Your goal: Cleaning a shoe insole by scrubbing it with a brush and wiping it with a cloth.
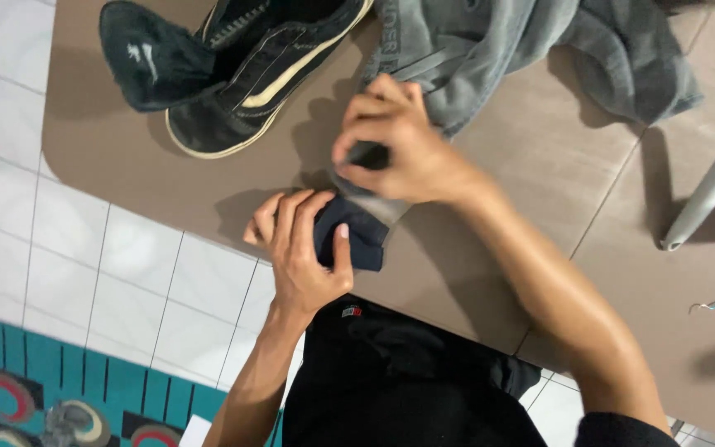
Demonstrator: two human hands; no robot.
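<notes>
- Seen from the head camera, a person's left hand (304,248) closed its fingers and thumb around a small folded dark cloth (356,236) at the near edge of the brown table (523,165), just above the lap.
- Meanwhile the right hand (399,145) was pinched shut on the cloth's upper end, thumb and forefingers gripping a dark bit of fabric; a thin pale strip or film (378,205) appeared to stretch between the two hands, though what it was could not be told.
- Judging by its folds and creases, the cloth looked light, soft and limp, unlikely to slip and hard to damage; it would flop unless held at two points, so the folded edge and a free corner seemed the sensible places to take hold.
- Beyond the hands, toward the table's far left corner, a dark sneaker (266,74) with a cream stripe and sole lay on its side, touching a black shoe insert or second shoe (151,58).
- Along the far edge, a crumpled grey garment (539,45) lay just behind the right hand.
- At the right edge a pale metal tube (709,190), perhaps a chair leg, rested on the surface.
- Below the table's left edge, white floor tiles (126,281) and a teal patterned mat (35,381) showed.
</notes>
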